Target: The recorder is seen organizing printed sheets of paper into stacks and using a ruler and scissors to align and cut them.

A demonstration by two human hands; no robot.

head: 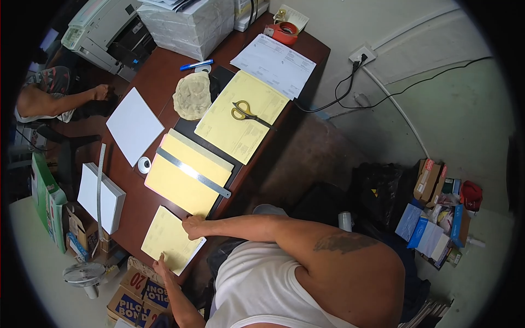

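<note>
A small stack of yellow printed paper lies at the near end of the brown desk. My left hand holds its lower left edge, one digit on top. My right hand has its fingers curled at the stack's upper right edge, close to a larger yellow stack. A steel ruler lies across that larger stack. Farther along, scissors with yellow-and-black handles rest on another stack of yellow printed sheets. Beyond them are white printed sheets.
White paper, a round cream-coloured item, a blue marker and a red tape dispenser are on the desk. A long ruler lies on a thick white paper stack. Cartons and a fan stand nearby. Another person sits upper left.
</note>
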